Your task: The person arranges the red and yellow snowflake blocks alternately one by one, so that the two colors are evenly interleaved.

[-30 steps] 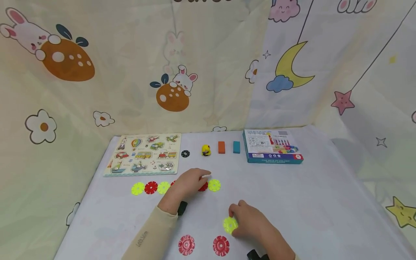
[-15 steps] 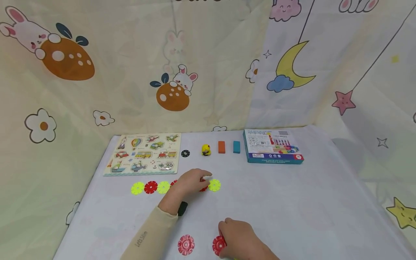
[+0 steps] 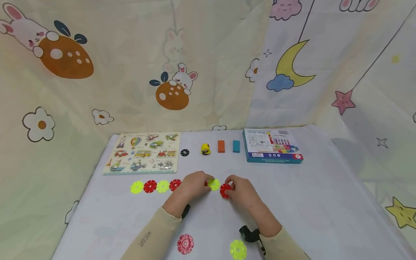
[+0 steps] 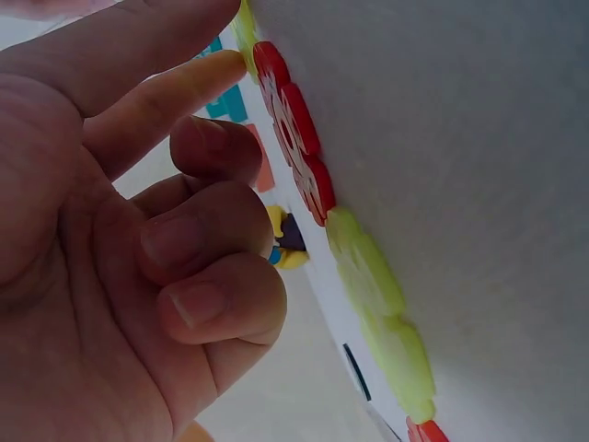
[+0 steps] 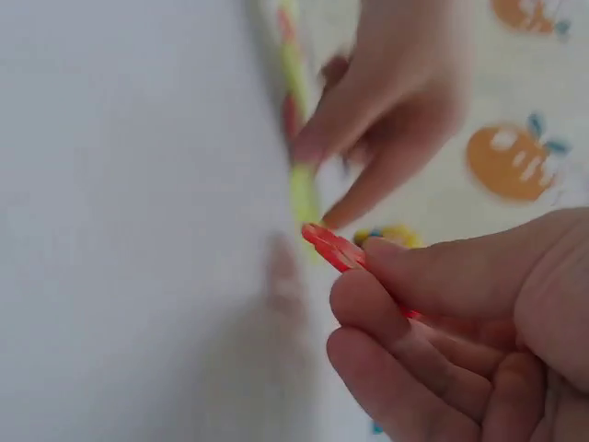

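Observation:
A row of thin, notched plastic discs, alternating yellow and red, lies on the white table; a red disc (image 3: 150, 186) is near its left end. At its right end, my left hand (image 3: 194, 186) has thumb and forefinger at the sides of a yellow disc (image 3: 215, 185), the other fingers curled in the left wrist view. That hand hides part of the row. Just to the right, my right hand (image 3: 243, 189) pinches another red disc (image 5: 333, 247) between thumb and fingers, tilted in the right wrist view. Nearer me lie one loose red disc (image 3: 185, 244) and a loose yellow disc (image 3: 238, 249).
Along the back stand a picture puzzle board (image 3: 143, 153), a black round chip (image 3: 184, 152), a yellow duck figure (image 3: 206, 148), an orange block (image 3: 221, 146), a teal block (image 3: 236, 146) and a flat printed box (image 3: 272, 146). A printed cloth hangs behind.
My right hand let go of a yellow disc near the front, picked up a red one there and carried it to the row's right end. My left hand shifted slightly right onto the end yellow disc.

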Motion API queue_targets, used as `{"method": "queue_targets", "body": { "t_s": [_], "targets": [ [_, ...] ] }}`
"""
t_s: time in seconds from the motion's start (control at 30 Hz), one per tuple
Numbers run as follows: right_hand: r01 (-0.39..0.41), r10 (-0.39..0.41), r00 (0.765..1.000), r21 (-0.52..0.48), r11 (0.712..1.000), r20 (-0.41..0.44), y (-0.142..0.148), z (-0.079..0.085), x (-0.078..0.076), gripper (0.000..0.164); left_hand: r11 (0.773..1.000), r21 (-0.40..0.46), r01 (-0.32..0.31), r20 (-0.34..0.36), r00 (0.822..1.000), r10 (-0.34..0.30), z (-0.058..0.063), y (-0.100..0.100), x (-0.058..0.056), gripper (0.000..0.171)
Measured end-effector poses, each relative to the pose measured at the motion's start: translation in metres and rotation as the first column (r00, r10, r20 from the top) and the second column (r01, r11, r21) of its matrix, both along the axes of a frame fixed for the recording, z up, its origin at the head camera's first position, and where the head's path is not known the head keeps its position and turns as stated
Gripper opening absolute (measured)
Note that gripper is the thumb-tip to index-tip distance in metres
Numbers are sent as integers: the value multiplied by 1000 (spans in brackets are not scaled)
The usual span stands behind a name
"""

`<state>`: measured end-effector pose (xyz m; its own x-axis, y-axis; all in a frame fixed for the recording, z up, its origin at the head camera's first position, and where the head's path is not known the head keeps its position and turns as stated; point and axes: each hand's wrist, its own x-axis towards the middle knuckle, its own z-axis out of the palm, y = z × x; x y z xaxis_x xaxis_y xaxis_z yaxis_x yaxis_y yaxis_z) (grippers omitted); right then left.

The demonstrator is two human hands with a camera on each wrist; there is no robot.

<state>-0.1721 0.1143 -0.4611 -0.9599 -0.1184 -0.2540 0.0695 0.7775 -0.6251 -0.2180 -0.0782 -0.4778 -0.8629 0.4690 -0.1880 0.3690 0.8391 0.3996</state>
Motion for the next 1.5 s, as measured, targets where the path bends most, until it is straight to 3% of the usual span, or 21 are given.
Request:
{"method": "queue_targets", "body": {
  "t_s": [0.13,0.47,0.77,1.1,1.3,1.4,1.5],
  "targets": [
    [67,-66,998,38,997,-23,2,-9,-20,40,1000,11,-4,-12,1000,5,-3,0,1,35],
    [32,-15,994,161,986,-106,2,-19,-23,53,1000,8,-10,-38,999,10,-3,0,0,35],
    [15,-4,994,102,995,-105,11,-27,-24,53,1000,24,-3,-41,999,4,-2,6,2,37],
    [-1,-2,993,-24,1000,-115,23,-28,-24,45,1000,-5,22,-53,998,-22,-1,42,-9,35],
    [-19,12,997,-89,996,-77,39,-21,-6,30,996,-54,67,-32,997,-69,-3,48,-11,37],
    [-19,20,1000,-53,998,17,45,-12,14,24,995,-67,76,-37,996,-79,-4,48,-11,42],
    [-86,81,985,26,996,154,43,-1,43,29,995,-65,80,-42,996,-83,-3,47,-10,43]
  ]
}}
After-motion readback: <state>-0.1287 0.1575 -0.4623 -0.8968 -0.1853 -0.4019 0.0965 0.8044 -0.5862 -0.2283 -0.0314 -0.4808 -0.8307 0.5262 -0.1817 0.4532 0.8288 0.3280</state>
